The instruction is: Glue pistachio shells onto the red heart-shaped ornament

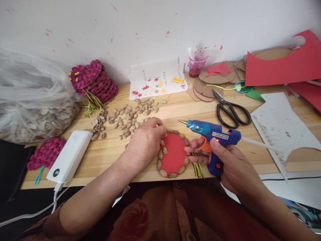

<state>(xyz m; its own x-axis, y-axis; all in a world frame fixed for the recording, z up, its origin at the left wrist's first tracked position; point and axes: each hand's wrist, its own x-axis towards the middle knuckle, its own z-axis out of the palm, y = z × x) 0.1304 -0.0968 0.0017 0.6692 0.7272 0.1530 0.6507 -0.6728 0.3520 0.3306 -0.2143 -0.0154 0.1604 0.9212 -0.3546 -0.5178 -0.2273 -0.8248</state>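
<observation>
My right hand grips a blue hot glue gun with an orange trigger; its metal nozzle points left above the table. Below the nozzle lies a round red disc, edged with a ring of speckled tan shells. Two more shells sit inside that ring at the left. My left hand is at the disc's upper left edge, fingers pinched together; whatever they hold is hidden. Yellow-green strings stick out from the disc's right side, partly behind my right fingers.
Loose shells lie beyond my left hand. At left are a bag of shells, a white power bank and stacked purple discs. Black-handled scissors, cardboard rounds, red card and a stained cup stand right.
</observation>
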